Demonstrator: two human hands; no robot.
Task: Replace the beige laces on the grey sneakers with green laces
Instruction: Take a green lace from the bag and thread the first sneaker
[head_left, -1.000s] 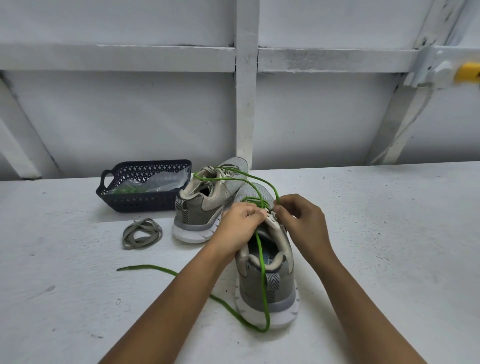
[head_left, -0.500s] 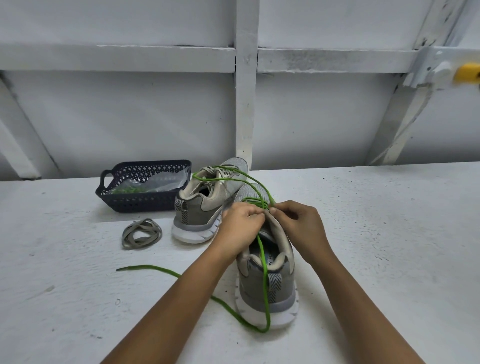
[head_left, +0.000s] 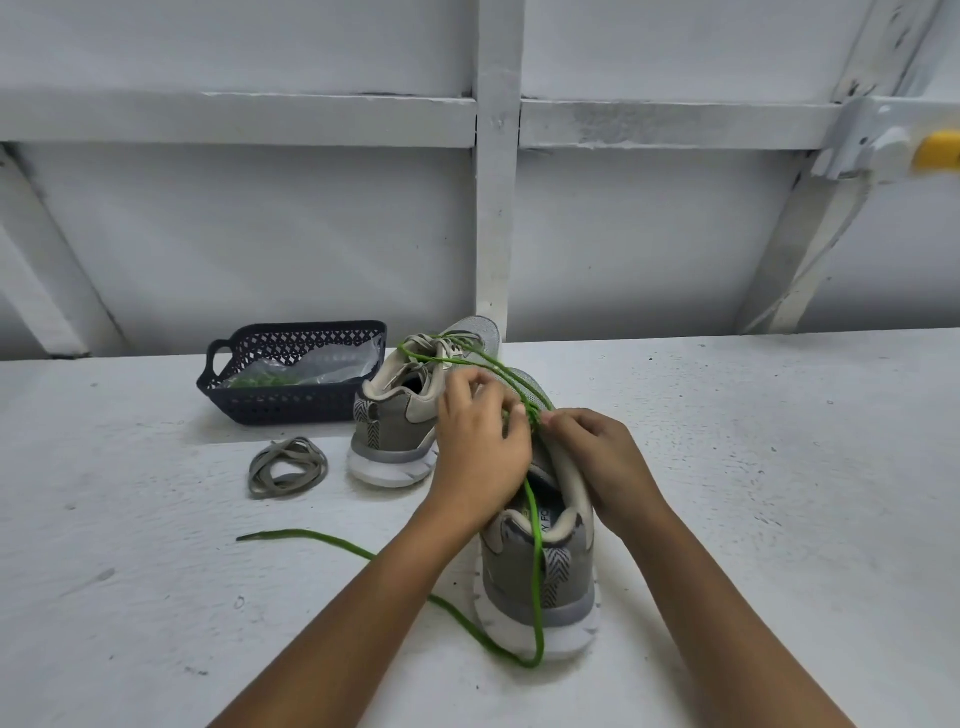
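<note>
Both hands pinch the green lace (head_left: 533, 551) at the near sneaker (head_left: 540, 587): left hand (head_left: 480, 457), right hand (head_left: 605, 462) just beside it. Risk: the slack tail trailing below the left hand may snag, skipping an eyelet.

Dark lattice basket (head_left: 291, 402) holding a plastic bag (head_left: 322, 364), white table (head_left: 779, 493), white panelled wall (head_left: 260, 234)

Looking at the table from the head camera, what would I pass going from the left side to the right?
Dark basket → coil of beige laces → far sneaker → left hand → right hand.
</note>
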